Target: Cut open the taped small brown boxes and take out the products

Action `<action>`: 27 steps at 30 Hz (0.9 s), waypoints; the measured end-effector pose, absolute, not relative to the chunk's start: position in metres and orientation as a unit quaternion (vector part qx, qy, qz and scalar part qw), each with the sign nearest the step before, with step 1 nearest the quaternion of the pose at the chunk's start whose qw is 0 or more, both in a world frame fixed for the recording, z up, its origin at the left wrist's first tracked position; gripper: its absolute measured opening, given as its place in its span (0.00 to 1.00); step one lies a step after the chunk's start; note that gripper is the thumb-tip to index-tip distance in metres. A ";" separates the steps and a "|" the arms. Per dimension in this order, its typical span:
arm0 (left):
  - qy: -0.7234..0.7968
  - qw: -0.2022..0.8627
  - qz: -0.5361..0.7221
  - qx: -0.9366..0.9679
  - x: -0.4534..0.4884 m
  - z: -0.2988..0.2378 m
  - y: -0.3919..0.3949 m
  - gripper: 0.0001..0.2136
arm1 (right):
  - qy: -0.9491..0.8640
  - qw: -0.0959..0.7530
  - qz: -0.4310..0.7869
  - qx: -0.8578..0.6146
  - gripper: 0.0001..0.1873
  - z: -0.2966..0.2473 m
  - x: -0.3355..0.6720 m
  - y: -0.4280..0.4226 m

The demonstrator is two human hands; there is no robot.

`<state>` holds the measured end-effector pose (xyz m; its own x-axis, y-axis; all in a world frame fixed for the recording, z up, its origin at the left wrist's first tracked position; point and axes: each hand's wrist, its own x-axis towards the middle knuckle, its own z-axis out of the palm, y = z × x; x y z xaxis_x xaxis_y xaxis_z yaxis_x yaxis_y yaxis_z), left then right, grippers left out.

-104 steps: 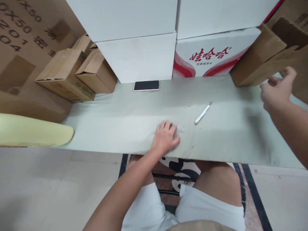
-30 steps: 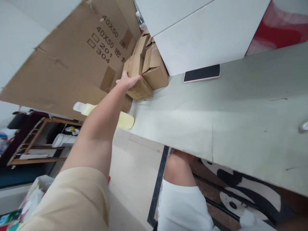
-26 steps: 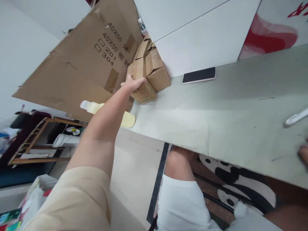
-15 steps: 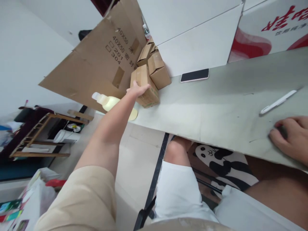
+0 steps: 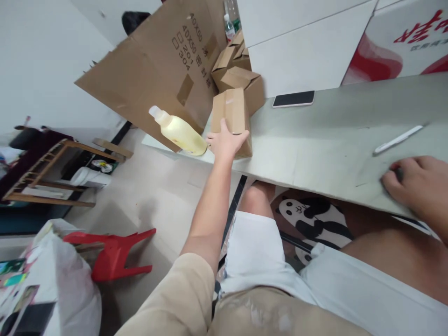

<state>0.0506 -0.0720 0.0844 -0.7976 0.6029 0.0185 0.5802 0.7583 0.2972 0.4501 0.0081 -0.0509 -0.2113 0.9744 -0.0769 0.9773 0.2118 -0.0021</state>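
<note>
My left hand [image 5: 226, 143] reaches forward and grips a small taped cardboard box [image 5: 231, 109] at its near side, thumb and fingers spread across its width. The box stands near the table's front left. Just left of that hand, a pale yellow bottle [image 5: 182, 135] with a whitish cap stands close to the table's edge. My right hand [image 5: 416, 184] rests at the right on the table, fingers curled, a small dark thing partly showing under them; its kind is hidden. A white pen [image 5: 398, 140] lies just beyond the right hand.
More small cardboard boxes [image 5: 254, 88] stand behind the gripped one, beside a large upright cardboard sheet [image 5: 147, 70]. A phone [image 5: 293, 99] lies before white boxes [image 5: 308, 51]. A water bottle [image 5: 229, 29] stands at the back. A red stool [image 5: 112, 256] is on the floor.
The box in my left hand has shifted slightly nearer and to the right, away from the boxes behind. My view has turned left, showing the red stool more fully. My right hand stays on the table.
</note>
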 end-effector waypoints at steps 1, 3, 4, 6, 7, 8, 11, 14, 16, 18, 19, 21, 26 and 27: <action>0.931 0.047 0.149 0.329 0.061 0.084 -0.076 0.48 | 0.780 0.024 -0.021 0.625 0.22 -0.052 0.450 0.008; 0.917 0.057 0.160 0.360 0.083 0.082 -0.081 0.48 | 0.788 0.012 -0.018 0.616 0.23 -0.054 0.451 0.008; 0.909 0.056 0.169 0.377 0.095 0.081 -0.082 0.48 | 0.789 0.008 -0.020 0.613 0.23 -0.055 0.452 0.008; 0.889 0.048 0.186 0.415 0.120 0.077 -0.081 0.47 | 0.791 0.004 -0.026 0.611 0.22 -0.054 0.452 0.007; 0.878 0.046 0.192 0.435 0.133 0.074 -0.080 0.46 | 0.792 0.001 -0.028 0.610 0.21 -0.053 0.452 0.006; 0.867 0.047 0.198 0.455 0.147 0.071 -0.077 0.46 | 0.793 -0.005 -0.029 0.608 0.20 -0.051 0.451 0.005; 0.830 0.037 0.227 0.508 0.186 0.060 -0.065 0.44 | 0.798 -0.048 -0.042 0.599 0.13 -0.046 0.450 0.004; 0.798 0.029 0.257 0.545 0.210 0.051 -0.050 0.44 | 0.799 -0.124 -0.076 0.583 0.08 -0.045 0.450 0.004; 0.780 0.032 0.272 0.563 0.214 0.048 -0.043 0.43 | 0.797 -0.159 -0.093 0.576 0.09 -0.049 0.452 0.005; 0.758 0.046 0.284 0.585 0.206 0.052 -0.038 0.41 | 0.790 -0.178 -0.103 0.578 0.08 -0.058 0.456 0.007; 0.742 0.059 0.290 0.601 0.198 0.056 -0.037 0.39 | 0.784 -0.188 -0.107 0.581 0.07 -0.064 0.458 0.009; 0.693 0.101 0.295 0.650 0.179 0.066 -0.035 0.32 | 0.769 -0.209 -0.117 0.592 0.05 -0.074 0.460 0.012; 0.615 0.113 0.332 0.706 0.146 0.067 -0.023 0.11 | 0.693 -0.322 -0.158 0.625 0.10 -0.073 0.438 0.029; 0.595 0.114 0.358 0.710 0.143 0.061 -0.019 0.08 | 0.669 -0.366 -0.173 0.623 0.11 -0.069 0.428 0.034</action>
<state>0.1429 -0.0194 0.0605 0.0353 0.9272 0.3728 0.7646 -0.2653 0.5873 0.4285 0.0339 -0.0686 0.0450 0.9605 0.2746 0.7070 0.1636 -0.6881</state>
